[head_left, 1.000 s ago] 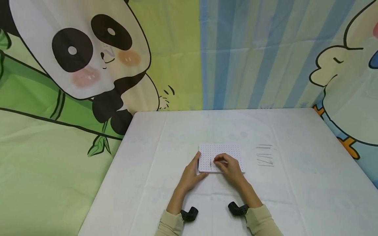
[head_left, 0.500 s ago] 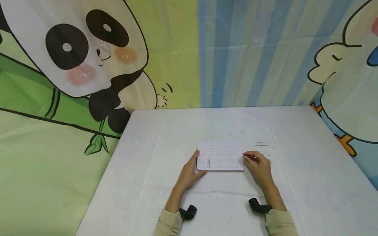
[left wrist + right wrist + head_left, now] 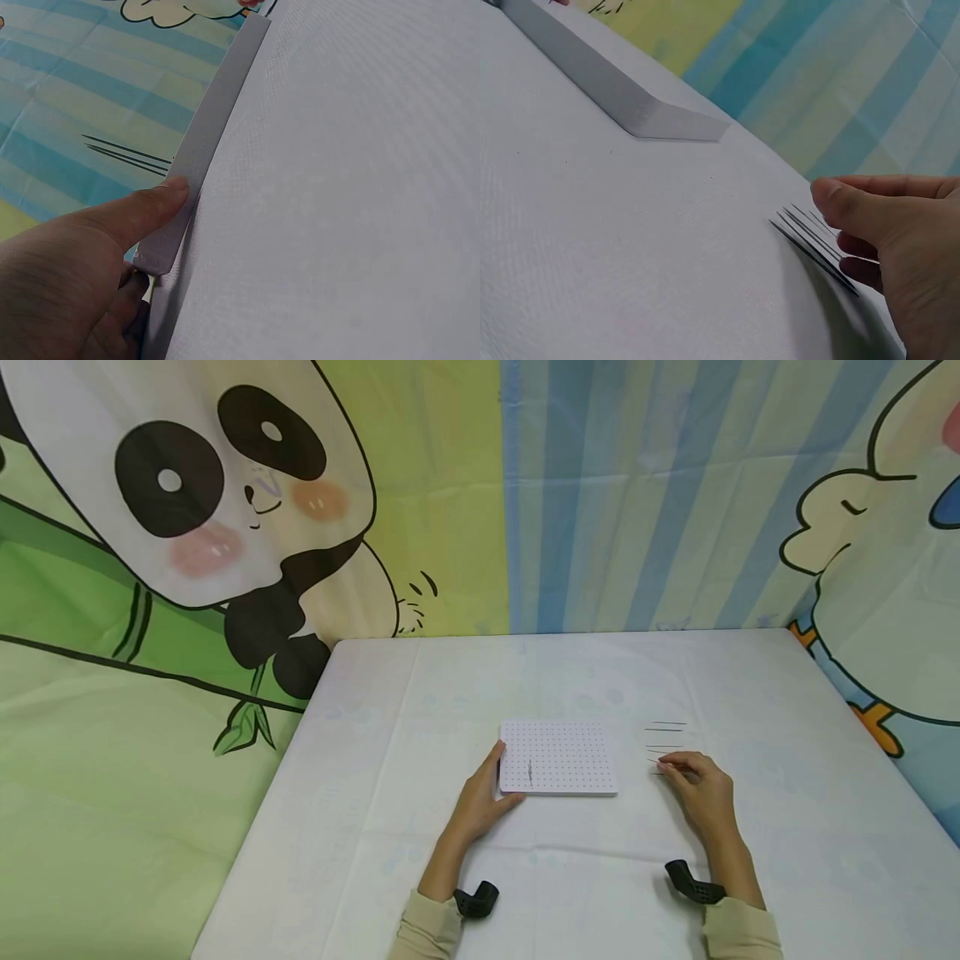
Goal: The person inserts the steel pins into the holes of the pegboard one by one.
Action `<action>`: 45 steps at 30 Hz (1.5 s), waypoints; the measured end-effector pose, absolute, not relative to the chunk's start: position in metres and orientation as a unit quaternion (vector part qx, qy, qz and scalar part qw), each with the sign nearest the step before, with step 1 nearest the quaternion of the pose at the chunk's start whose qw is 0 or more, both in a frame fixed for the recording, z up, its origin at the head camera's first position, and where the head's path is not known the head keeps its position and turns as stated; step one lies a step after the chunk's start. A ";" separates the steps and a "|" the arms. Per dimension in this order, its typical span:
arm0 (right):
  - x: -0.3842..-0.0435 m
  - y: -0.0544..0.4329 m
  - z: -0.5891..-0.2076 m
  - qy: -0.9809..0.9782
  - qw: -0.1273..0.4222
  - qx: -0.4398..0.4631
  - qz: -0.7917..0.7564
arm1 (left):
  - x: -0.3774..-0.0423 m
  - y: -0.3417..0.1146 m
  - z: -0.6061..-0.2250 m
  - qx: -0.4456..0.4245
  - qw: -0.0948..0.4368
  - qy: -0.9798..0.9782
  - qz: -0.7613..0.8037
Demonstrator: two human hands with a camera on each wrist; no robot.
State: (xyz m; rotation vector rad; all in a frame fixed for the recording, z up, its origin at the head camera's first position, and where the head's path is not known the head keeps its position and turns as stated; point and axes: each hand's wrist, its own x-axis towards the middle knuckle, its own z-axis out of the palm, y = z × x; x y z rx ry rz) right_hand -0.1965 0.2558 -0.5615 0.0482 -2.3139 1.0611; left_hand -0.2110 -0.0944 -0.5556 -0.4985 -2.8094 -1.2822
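Note:
A white pegboard (image 3: 570, 756) with rows of small holes lies flat on the table. My left hand (image 3: 476, 806) grips its near left corner, the thumb (image 3: 169, 199) against the front edge and fingers curled at the side. Thin dark needles (image 3: 127, 148) stand up from the board near that corner. To the right, my right hand (image 3: 701, 789) hovers at a row of several needles (image 3: 663, 729) lying on the table. Its thumb and index fingertips come close together above them, with nothing visible between; the other fingers are loosely bent beside the needles (image 3: 814, 256).
A white cloth covers the table (image 3: 420, 710). Behind it hangs a printed curtain (image 3: 585, 510) with a panda and stripes. Each wrist wears a black camera mount (image 3: 477, 902).
My right hand has moved right, from over the board to the row of needles. The left hand keeps hold of the board. The head view has shifted slightly.

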 end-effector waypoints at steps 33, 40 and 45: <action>-0.196 0.262 -0.567 -0.916 0.241 0.023 0.319 | -0.211 -0.095 -0.556 -0.168 0.014 -0.898 -0.406; -0.193 0.258 -0.565 -0.910 0.233 -0.010 0.344 | -0.210 -0.096 -0.554 -0.166 0.008 -0.896 -0.411; -0.196 0.249 -0.557 -0.887 0.252 -0.022 0.387 | -0.210 -0.095 -0.554 -0.164 0.004 -0.896 -0.412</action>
